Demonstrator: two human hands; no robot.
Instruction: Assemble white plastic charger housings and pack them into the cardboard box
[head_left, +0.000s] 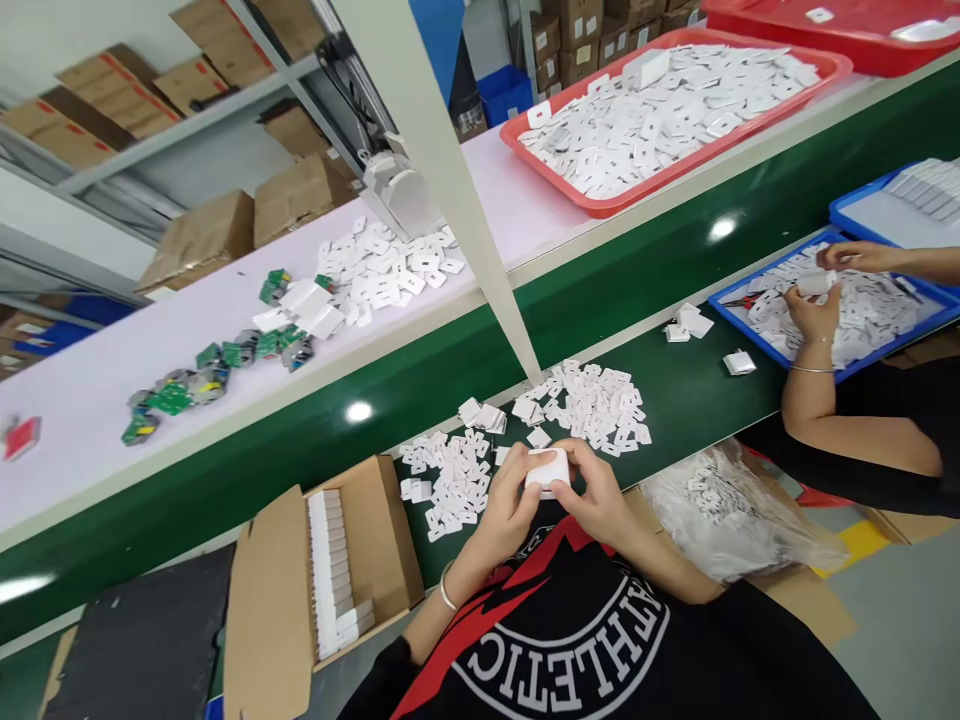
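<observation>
I am watching both hands closing on one small white block [547, 470], the left hand [510, 510] and the right hand [600, 500] pinching it from either side just above the near edge of the green worktop [675, 400]. Each grip is clamping on that block, fingertips wrapping its ends. Just beyond the grip, two heaps of flat white pieces [592, 400] are lying loose on the worktop. To the left of the grip, an open cardboard box [375, 540] is holding a packed row of white blocks [334, 560] standing on edge. To the right of it, a clear plastic bag [735, 510] is holding more white pieces, hard to make out through the film. Farther right, another person's hands [814, 310] are working inside a blue tray [750, 325] of white pieces, its far end cut off by the frame. Well beyond, a red tray [600, 195] is lying full of them. The block's underside is hidden by the fingers.
</observation>
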